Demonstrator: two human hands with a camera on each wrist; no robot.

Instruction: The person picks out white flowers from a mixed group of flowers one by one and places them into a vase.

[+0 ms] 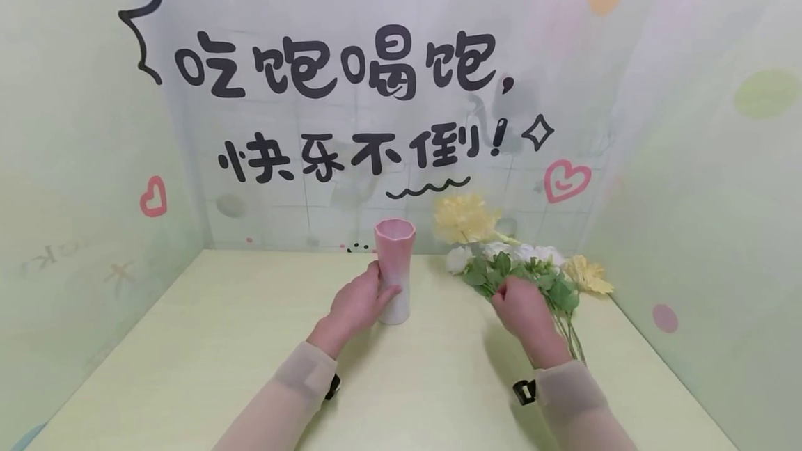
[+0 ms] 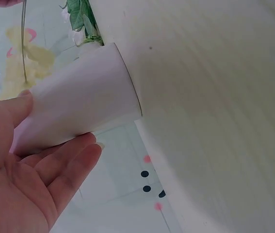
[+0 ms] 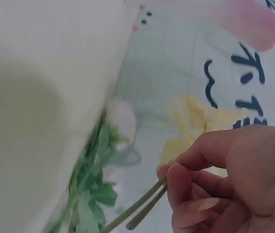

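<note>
A vase (image 1: 396, 256), pink at the rim and fading to white at the foot, stands upright on the table. My left hand (image 1: 357, 298) grips it from the left, thumb across the front; the left wrist view shows the fingers curved round its pale wall (image 2: 88, 92). To the right, my right hand (image 1: 523, 308) pinches the thin green stems (image 3: 147, 204) of a yellow flower (image 1: 465, 218) between thumb and forefinger. Its bloom is raised, leaning left above the other flowers. Two stem ends poke out below the fingers in the right wrist view.
White flowers (image 1: 532, 252) with green leaves and another yellow flower (image 1: 589, 275) lie in a bunch on the table (image 1: 207, 339) at the right, partly behind my right hand. A printed backdrop (image 1: 351, 12) with black lettering rises behind the table, with side panels left and right.
</note>
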